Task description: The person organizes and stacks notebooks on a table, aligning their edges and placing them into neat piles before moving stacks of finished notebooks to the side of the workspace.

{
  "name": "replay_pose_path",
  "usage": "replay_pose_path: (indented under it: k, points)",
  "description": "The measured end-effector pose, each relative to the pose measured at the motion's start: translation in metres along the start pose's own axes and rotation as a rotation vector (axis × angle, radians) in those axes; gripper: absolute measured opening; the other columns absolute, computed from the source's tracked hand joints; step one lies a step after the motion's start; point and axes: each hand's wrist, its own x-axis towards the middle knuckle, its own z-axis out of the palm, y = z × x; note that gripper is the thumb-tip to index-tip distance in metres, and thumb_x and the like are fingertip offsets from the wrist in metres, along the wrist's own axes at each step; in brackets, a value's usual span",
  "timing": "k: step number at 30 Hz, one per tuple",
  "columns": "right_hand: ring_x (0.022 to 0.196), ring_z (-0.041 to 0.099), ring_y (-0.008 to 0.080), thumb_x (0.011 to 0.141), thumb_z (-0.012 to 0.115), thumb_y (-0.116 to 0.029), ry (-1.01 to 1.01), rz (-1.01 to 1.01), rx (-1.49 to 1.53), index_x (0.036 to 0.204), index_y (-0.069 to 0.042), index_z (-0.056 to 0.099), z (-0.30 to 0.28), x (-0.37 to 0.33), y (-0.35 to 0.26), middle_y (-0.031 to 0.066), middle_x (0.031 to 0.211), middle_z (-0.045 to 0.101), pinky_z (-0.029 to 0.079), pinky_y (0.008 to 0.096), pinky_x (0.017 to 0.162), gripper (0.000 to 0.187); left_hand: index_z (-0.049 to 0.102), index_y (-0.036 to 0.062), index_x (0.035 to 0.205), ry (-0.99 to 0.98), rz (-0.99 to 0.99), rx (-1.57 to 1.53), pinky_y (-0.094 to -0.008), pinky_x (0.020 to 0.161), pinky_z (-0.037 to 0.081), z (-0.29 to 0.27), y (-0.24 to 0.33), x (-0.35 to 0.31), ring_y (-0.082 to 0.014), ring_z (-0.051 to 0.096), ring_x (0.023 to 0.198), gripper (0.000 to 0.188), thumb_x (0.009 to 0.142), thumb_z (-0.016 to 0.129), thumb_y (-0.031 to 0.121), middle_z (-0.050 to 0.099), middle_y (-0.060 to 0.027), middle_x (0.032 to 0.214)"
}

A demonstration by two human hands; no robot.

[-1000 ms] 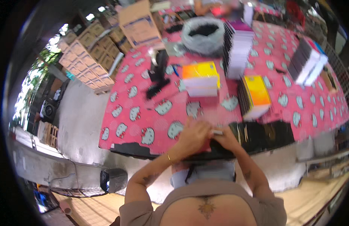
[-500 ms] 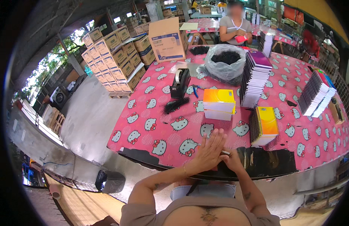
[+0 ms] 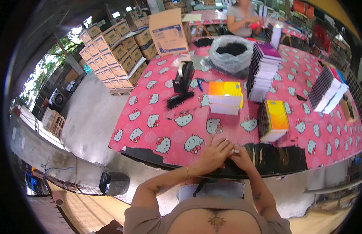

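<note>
I record left hand (image 3: 217, 154) and right hand (image 3: 241, 159) together at the counter's (image 3: 177, 157) edge, contents undeterminable, nearer me than left notebook stack (image 3: 225, 96) and visibly coil-bound right notebook stack (image 3: 277, 117), with black coils (image 3: 180, 100) lying unfitted.

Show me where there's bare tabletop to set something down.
Roomiest: front left of the pink tablecloth, between black coils, the left hand and the left edge. Another: front right, between the nearer yellow-orange notebook stack, the far-right stack and the right edge. Crowded: the back middle, where tape dispenser, plastic bag and purple-topped stack stand close together.
</note>
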Motion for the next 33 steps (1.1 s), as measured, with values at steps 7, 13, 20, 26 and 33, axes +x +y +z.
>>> replay_pose_path:
  k: [7, 13, 20, 26, 33]
  points:
    - [0.107, 0.065, 0.0300, 0.084, 0.073, -0.006, 0.167, -0.213, -0.219, 0.113, 0.000, 0.067, -0.006, -0.015, -0.025, 0.0150, 0.116, 0.068, 0.050, 0.0350, 0.094, 0.030, 0.063, 0.0080, 0.114, 0.034, -0.062, -0.138, -0.0545, 0.111, 0.031, -0.016, 0.009, 0.012, -0.0237, 0.063, 0.103, 0.028, 0.093, 0.063, 0.026, 0.066, -0.0075, 0.110]
    - [0.095, 0.068, 0.0249, 0.087, 0.071, -0.005, 0.148, -0.089, -0.158, 0.112, -0.001, 0.070, -0.010, -0.024, -0.036, 0.0147, 0.104, 0.071, 0.051, 0.0328, 0.085, 0.026, 0.063, 0.0094, 0.113, 0.106, -0.043, -0.152, -0.0531, 0.111, 0.032, -0.008, 0.008, 0.009, -0.0217, 0.064, 0.095, 0.024, 0.094, 0.062, 0.024, 0.067, -0.0045, 0.100]
    - [0.089, 0.068, 0.0234, 0.087, 0.071, -0.006, 0.154, -0.098, -0.181, 0.111, -0.003, 0.072, -0.012, -0.022, -0.038, 0.0143, 0.100, 0.071, 0.051, 0.0321, 0.080, 0.024, 0.063, 0.0097, 0.114, 0.056, -0.045, -0.121, -0.0546, 0.109, 0.032, -0.013, 0.005, 0.011, -0.0215, 0.064, 0.093, 0.027, 0.092, 0.066, 0.026, 0.066, -0.0042, 0.098]
    - [0.086, 0.068, 0.0247, 0.087, 0.071, -0.007, 0.115, -0.098, -0.204, 0.109, -0.001, 0.071, -0.013, -0.023, -0.037, 0.0144, 0.097, 0.071, 0.051, 0.0331, 0.078, 0.022, 0.064, 0.0099, 0.109, 0.063, -0.042, -0.115, -0.0543, 0.110, 0.032, -0.008, 0.005, 0.007, -0.0213, 0.064, 0.092, 0.025, 0.088, 0.070, 0.024, 0.066, -0.0046, 0.099]
    - [0.088, 0.068, 0.0228, 0.087, 0.071, -0.008, 0.116, -0.097, -0.197, 0.107, -0.001, 0.072, -0.014, -0.024, -0.040, 0.0136, 0.098, 0.071, 0.052, 0.0321, 0.079, 0.022, 0.066, 0.0118, 0.105, 0.096, -0.092, -0.154, -0.0524, 0.110, 0.032, -0.015, 0.007, 0.011, -0.0212, 0.064, 0.090, 0.020, 0.088, 0.071, 0.021, 0.066, -0.0025, 0.095]
